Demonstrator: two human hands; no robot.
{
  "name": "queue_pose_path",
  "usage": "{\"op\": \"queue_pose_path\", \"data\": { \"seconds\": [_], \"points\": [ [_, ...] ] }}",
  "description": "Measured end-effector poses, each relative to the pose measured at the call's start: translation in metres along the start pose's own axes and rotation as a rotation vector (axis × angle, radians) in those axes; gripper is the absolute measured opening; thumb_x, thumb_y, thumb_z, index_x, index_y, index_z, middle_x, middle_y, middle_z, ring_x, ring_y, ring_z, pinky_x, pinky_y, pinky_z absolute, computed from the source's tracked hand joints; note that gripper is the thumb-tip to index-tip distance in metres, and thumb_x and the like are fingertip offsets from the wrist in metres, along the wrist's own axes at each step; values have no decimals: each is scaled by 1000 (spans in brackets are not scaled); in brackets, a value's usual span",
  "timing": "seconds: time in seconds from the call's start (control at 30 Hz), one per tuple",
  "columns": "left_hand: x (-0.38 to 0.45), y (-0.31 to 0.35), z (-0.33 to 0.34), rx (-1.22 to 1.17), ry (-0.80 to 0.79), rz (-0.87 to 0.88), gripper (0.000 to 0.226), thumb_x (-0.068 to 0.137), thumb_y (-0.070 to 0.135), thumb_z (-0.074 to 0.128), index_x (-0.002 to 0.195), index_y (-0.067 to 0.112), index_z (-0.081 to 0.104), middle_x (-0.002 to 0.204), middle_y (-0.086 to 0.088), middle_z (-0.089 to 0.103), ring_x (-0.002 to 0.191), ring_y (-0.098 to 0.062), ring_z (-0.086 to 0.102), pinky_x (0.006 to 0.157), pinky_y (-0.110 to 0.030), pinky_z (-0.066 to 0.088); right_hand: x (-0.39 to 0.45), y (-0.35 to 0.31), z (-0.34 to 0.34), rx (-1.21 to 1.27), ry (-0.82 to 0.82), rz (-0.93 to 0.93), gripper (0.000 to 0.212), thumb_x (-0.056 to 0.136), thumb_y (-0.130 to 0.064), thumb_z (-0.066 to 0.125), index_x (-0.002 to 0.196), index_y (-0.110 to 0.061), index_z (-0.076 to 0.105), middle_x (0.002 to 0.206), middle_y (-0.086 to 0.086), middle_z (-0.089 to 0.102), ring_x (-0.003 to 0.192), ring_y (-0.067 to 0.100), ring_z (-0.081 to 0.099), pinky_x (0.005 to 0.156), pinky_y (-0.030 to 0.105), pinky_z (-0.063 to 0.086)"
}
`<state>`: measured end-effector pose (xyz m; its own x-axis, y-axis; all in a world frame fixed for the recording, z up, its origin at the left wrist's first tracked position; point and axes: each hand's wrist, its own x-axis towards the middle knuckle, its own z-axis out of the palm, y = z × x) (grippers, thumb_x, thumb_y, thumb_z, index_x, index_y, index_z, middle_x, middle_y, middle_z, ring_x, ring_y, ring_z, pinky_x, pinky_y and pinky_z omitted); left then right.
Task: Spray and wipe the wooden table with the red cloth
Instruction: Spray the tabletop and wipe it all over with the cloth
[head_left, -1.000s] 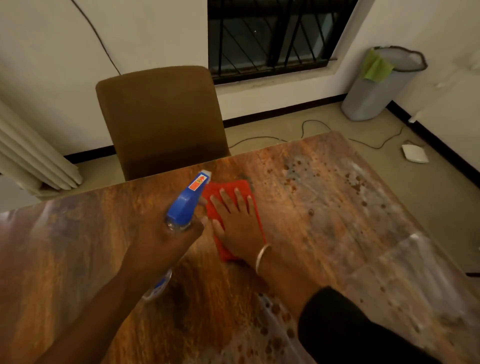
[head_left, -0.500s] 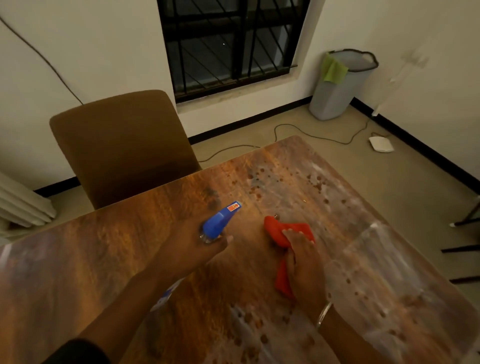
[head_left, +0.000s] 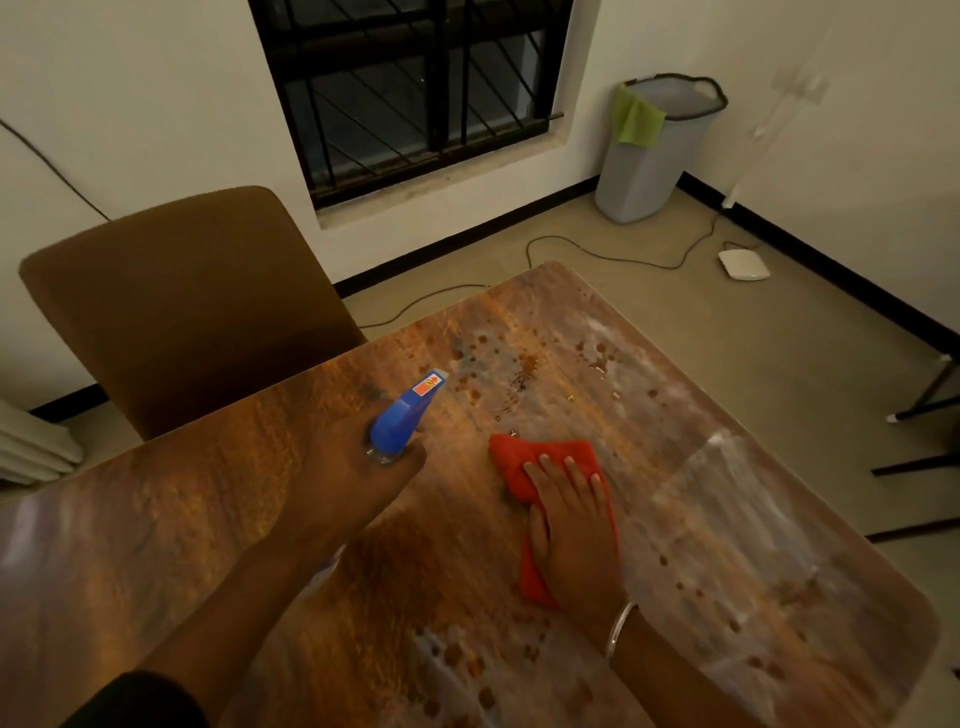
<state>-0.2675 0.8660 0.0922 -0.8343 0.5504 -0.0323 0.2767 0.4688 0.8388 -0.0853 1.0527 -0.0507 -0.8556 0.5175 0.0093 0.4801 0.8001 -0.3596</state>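
Observation:
The wooden table (head_left: 208, 509) fills the lower view, with wet droplets and pale streaks across its right half. My left hand (head_left: 348, 478) grips a spray bottle with a blue nozzle head (head_left: 402, 421) pointing toward the far right corner; the bottle's body is mostly hidden under my hand. My right hand (head_left: 571, 530) lies flat, fingers together, pressing the red cloth (head_left: 519, 462) onto the table just right of the nozzle. A silver bangle sits on that wrist.
A brown chair (head_left: 182, 301) stands at the table's far side. A grey bin (head_left: 649, 166) with a green cloth hanging on it is in the corner. A cable and a white device (head_left: 743, 264) lie on the floor. Dark furniture legs stand at the right.
My right hand moved the red cloth from in front of the chair to the right, then spread flat on it. The spray bottle followed, now pointing toward the droplets.

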Motion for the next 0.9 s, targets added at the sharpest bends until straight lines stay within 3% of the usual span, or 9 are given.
{"op": "queue_pose_path", "data": {
  "seconds": [0.1, 0.23, 0.33, 0.4, 0.5, 0.63, 0.73, 0.83, 0.9],
  "points": [
    [10, 6, -6, 45, 41, -5, 17, 84, 33, 71, 78, 28, 56, 62, 8, 58, 53, 0, 57, 48, -9, 43, -2, 0, 4, -15, -47, -44, 55, 112, -42, 36, 166, -34, 32, 175, -9, 19, 166, 23, 4, 134, 52, 1],
    [13, 9, -6, -24, 151, -42, 21, 89, 29, 67, 76, 30, 50, 59, 3, 52, 49, -2, 57, 43, -5, 43, 5, -16, 13, -100, -121, -265, 58, 112, -49, 33, 167, -31, 29, 176, -4, 21, 165, 30, 9, 130, 57, 4],
    [13, 15, 0, -56, 217, -43, 24, 87, 26, 68, 76, 32, 47, 61, 2, 51, 51, -6, 53, 46, -7, 43, 54, -16, 15, -130, -167, -374, 60, 113, -54, 24, 169, -33, 21, 178, -4, 15, 165, 30, 6, 132, 56, -2],
    [16, 16, -1, -66, 207, -71, 22, 89, 27, 65, 76, 30, 47, 64, 0, 53, 56, -10, 54, 50, -13, 42, 109, -7, 10, -118, -155, -293, 63, 112, -56, 19, 170, -33, 15, 178, -3, 11, 165, 32, 1, 132, 56, -7],
    [17, 17, -7, -111, 253, -81, 19, 89, 30, 63, 78, 28, 48, 69, -1, 56, 61, -13, 55, 56, -20, 40, 185, 3, -4, -148, -127, -85, 64, 112, -54, 23, 170, -29, 17, 179, 1, 12, 165, 35, 4, 132, 58, 0],
    [22, 15, -10, -139, 314, 20, 18, 90, 20, 64, 82, 27, 49, 72, -7, 57, 63, -18, 57, 62, -24, 47, 191, -10, 0, -137, -124, -50, 65, 111, -51, 23, 171, -27, 16, 179, 4, 12, 165, 38, 2, 131, 62, 1],
    [39, 5, -15, -182, 323, -14, 13, 90, 22, 64, 88, 27, 52, 78, -5, 61, 70, -15, 61, 65, -24, 47, 127, -32, 13, -132, -143, -245, 64, 110, -53, 23, 170, -30, 19, 178, 2, 14, 165, 38, 3, 131, 64, 2],
    [49, -6, -20, -138, 405, 90, 25, 89, 22, 67, 86, 42, 52, 72, 12, 60, 65, 2, 62, 64, -20, 46, 65, -54, 28, -128, -207, -503, 63, 110, -52, 34, 168, -31, 28, 177, 1, 21, 164, 38, 11, 130, 64, 7],
    [51, -8, -25, -153, 414, 165, 30, 88, 26, 68, 90, 53, 55, 73, 18, 65, 68, 8, 63, 63, -14, 50, 68, -64, 30, -157, -227, -596, 61, 110, -50, 35, 168, -33, 27, 177, -1, 20, 164, 36, 12, 131, 62, 6]
  ]
}}
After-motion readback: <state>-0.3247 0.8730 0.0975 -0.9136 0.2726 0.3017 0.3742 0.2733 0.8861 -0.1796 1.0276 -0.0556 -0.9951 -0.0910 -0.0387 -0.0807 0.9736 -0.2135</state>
